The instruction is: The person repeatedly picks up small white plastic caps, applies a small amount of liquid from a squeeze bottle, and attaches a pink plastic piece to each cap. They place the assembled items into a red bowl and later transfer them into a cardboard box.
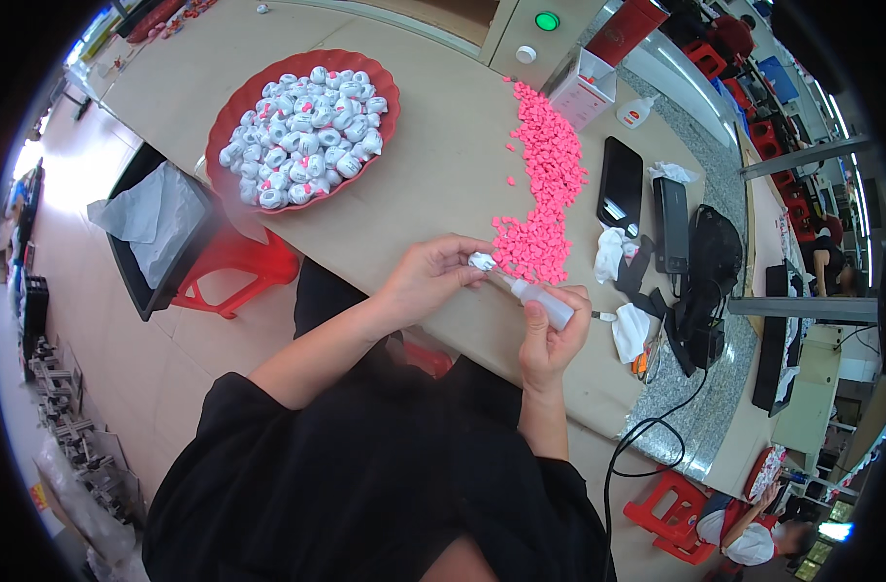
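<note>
My left hand (431, 276) is closed, pinching a small white rounded piece (482, 261) between thumb and fingers, over the front edge of the table. My right hand (554, 339) is wrapped round a translucent squeeze bottle (544, 303). The bottle is tilted, its thin nozzle pointing at the white piece; I cannot tell whether the tip touches it. Just beyond both hands lies a long spread of small pink pieces (550, 179). A red scalloped bowl (393, 121), heaped with white pieces (307, 136) that carry pink bits, stands at the far left.
Right of the pink pieces lie a black phone (621, 184), a black oblong device (670, 223), crumpled white cloths (629, 333) and a black cable (656, 419). A pink-and-white box (585, 89) and a small white bottle (636, 112) stand behind. A black bin (152, 233) on a red stool (234, 276) is at left.
</note>
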`<state>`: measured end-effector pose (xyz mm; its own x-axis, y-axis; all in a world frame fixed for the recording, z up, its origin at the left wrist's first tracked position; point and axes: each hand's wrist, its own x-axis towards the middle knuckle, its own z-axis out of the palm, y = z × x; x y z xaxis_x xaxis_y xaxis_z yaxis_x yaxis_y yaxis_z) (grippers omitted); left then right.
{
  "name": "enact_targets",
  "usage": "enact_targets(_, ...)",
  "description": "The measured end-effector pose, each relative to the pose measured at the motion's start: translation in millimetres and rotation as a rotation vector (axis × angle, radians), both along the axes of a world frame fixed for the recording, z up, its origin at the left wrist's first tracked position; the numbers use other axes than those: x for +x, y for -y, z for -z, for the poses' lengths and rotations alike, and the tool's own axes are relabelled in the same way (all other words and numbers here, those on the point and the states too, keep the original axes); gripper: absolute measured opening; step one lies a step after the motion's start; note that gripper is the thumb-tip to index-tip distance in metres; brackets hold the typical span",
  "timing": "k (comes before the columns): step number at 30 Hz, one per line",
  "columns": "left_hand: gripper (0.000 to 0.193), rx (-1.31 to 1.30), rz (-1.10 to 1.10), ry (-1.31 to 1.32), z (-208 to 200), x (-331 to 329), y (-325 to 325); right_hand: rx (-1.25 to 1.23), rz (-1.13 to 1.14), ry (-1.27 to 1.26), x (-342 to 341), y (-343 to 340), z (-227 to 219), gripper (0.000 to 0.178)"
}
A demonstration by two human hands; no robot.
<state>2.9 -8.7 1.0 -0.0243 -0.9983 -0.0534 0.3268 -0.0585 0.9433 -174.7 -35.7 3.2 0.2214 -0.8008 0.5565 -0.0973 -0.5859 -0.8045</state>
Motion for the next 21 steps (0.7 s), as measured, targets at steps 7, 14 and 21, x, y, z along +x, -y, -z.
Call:
enact_targets(7, 0.028, 0.013, -0.006, -0.01, 0.3, -0.4, 0.3, -0.014, 0.018, -0.003, 2.4, -0.6, -2.6, 0.022)
enact_targets(14, 0.028, 0.042, -0.005, -0.035, 0.4, 0.2, 0.1, -0.153, 0.059, -0.057, 6.4, -1.0, -3.2, 0.024)
enact_targets(21, 0.028, 0.052, -0.011, -0.056, 0.8, 0.1, 0.5, -0.246, 0.084, -0.121, 6.5, -1.8, -6.0, 0.026)
